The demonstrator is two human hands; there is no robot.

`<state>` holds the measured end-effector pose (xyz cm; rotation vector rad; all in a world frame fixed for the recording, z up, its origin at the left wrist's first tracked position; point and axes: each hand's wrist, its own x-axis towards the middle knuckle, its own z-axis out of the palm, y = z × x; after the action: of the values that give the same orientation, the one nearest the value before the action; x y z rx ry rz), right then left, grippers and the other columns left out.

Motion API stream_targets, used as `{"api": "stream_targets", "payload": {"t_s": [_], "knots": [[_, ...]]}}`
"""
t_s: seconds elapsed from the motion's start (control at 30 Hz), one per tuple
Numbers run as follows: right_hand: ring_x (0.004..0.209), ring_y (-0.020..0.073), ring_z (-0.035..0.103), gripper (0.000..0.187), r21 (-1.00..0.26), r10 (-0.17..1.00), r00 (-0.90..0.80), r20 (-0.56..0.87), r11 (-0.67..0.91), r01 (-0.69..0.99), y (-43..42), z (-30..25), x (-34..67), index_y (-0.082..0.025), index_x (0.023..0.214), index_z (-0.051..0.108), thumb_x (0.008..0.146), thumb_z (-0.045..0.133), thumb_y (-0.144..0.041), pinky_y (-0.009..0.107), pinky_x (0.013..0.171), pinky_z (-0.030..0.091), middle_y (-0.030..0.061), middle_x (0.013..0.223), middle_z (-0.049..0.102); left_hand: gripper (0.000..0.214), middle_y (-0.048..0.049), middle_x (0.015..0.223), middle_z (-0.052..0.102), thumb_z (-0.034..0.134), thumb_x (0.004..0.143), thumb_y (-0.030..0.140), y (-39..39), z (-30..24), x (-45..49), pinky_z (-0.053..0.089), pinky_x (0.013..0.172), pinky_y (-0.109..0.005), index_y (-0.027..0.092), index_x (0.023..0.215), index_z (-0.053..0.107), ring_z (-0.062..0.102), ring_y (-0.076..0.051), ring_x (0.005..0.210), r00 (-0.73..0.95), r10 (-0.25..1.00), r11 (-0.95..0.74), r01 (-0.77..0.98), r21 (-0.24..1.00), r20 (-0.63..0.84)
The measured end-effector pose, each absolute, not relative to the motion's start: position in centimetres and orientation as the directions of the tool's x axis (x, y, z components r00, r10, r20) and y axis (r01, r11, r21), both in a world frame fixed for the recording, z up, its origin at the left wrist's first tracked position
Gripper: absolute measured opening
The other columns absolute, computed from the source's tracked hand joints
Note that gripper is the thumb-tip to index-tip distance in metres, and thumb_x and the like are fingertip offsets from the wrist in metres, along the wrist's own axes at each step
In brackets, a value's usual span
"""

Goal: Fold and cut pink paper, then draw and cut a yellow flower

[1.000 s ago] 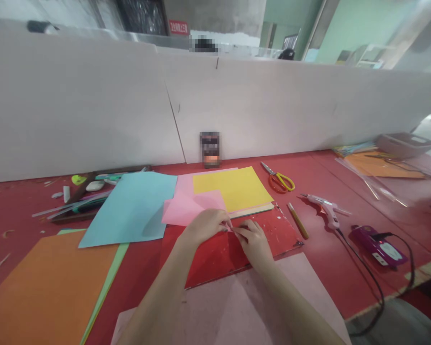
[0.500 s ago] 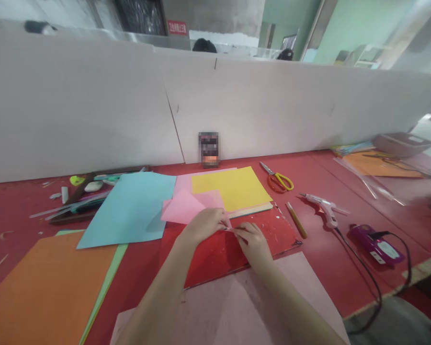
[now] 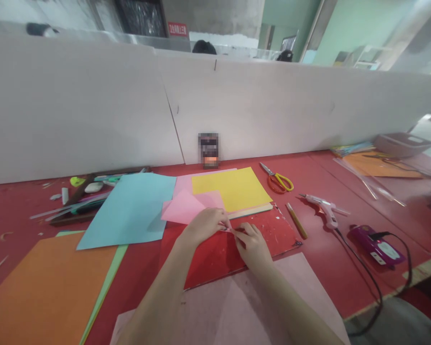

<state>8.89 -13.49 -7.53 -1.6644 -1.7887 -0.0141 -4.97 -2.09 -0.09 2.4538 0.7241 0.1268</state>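
Both hands work at the near right corner of a folded sheet of pink paper. My left hand lies over the paper with its fingers pinched on that corner. From the right, my right hand pinches the same narrow tip between thumb and fingers, close to the left fingertips. The exact fold under the fingertips is too small to make out. Beneath the hands is a red board. Behind them lies a yellow sheet, partly covered by the pink paper.
Light blue paper and orange paper lie on the left, near a dark tray of tools. To the right are scissors, a yellowish stick, a glue gun with its cord, and a purple power socket. A white partition stands behind.
Almost nothing differs. Both hands stay pinched at the pink paper's corner, with only a tiny shift of the right fingers.
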Motion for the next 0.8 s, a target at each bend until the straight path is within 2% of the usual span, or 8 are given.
{"api": "stream_targets", "payload": {"t_s": [0.27,0.57,0.67,0.8], "knots": [[0.082,0.0196,0.052,0.033,-0.463,0.89,0.069,0.451,0.167,0.871,-13.62,-7.24,8.73,-0.022,0.101,0.067,0.079,0.048,-0.006,0.034,0.074,0.045,0.0071,0.09,0.059,0.01,0.0006,0.083,0.062,0.055,0.074,0.02,-2.02,-0.49,-5.34,0.042,0.064,-0.023,0.021,0.076,0.065,0.059,-0.014,0.076,0.84,0.536,-0.655,0.478,0.585,-0.086],[0.081,0.0187,0.053,0.034,-0.436,0.882,0.074,0.466,0.156,0.886,-13.63,-7.11,8.67,-0.023,0.1,0.067,0.077,0.049,-0.005,0.031,0.072,0.046,0.0065,0.089,0.06,0.017,-0.0009,0.084,0.062,0.051,0.078,0.019,-2.0,-0.48,-5.13,0.041,0.065,-0.023,0.021,0.074,0.067,0.058,-0.015,0.077,0.852,0.518,-0.681,0.465,0.565,-0.078],[0.081,0.0188,0.053,0.034,-0.438,0.883,0.074,0.464,0.156,0.885,-13.64,-7.19,8.63,-0.023,0.1,0.067,0.078,0.049,-0.005,0.031,0.071,0.046,0.0068,0.09,0.06,0.017,-0.0005,0.082,0.064,0.051,0.078,0.019,-1.97,-0.42,-5.07,0.04,0.068,-0.024,0.022,0.079,0.068,0.058,-0.015,0.079,0.86,0.506,-0.7,0.453,0.552,-0.065],[0.082,0.0195,0.053,0.034,-0.457,0.885,0.082,0.457,0.155,0.876,-13.61,-7.4,8.65,-0.023,0.102,0.067,0.079,0.049,-0.006,0.032,0.072,0.046,0.0069,0.09,0.06,0.016,0.0,0.077,0.066,0.053,0.076,0.016,-1.84,-0.42,-4.9,0.037,0.078,-0.028,0.021,0.073,0.067,0.057,-0.016,0.078,0.872,0.488,-0.737,0.433,0.519,-0.035]]}}
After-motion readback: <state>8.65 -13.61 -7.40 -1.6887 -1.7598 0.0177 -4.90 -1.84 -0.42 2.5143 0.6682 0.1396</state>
